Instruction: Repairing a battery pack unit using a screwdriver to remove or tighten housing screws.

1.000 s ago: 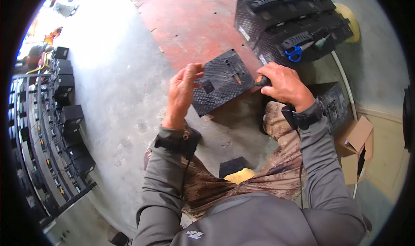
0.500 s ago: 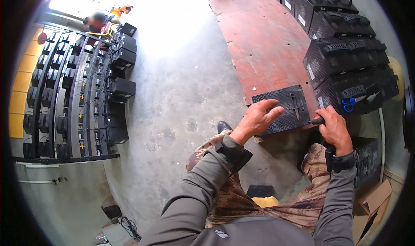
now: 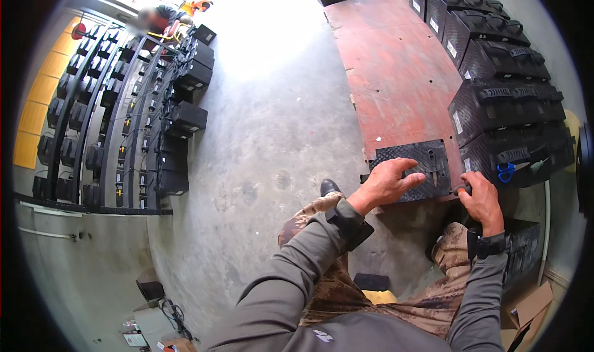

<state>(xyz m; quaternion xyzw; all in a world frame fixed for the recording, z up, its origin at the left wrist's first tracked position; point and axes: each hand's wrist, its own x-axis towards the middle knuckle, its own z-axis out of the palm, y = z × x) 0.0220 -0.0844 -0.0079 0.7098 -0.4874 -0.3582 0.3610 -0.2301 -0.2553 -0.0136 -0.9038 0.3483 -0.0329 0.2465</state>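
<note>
A black textured panel (image 3: 405, 151) lies at the near end of the red board, with a slim pointed tool (image 3: 434, 167) resting on it. Over the panel's near left part hovers my left hand (image 3: 388, 184), thumb and fingers apart with nothing visible between them. My right hand (image 3: 484, 202) is closed at the panel's near right corner, around a short dark-handled tool (image 3: 460, 189). Most of that tool is hidden by my fingers, so its kind does not show. Blue-handled scissors (image 3: 506, 172) sit on the nearest black case, just beyond my right hand.
Black cases (image 3: 489, 107) with handles line the right side of the red board (image 3: 396, 61). On the left stands a metal rack (image 3: 93, 211) of black units. Another person (image 3: 162, 21) is at the far left. An opened cardboard box (image 3: 533, 305) lies at lower right.
The view has shifted, so the surroundings sit lower and further right. My right hand has turned slightly, and less of the tool's orange shows. My left hand remains over the panel.
</note>
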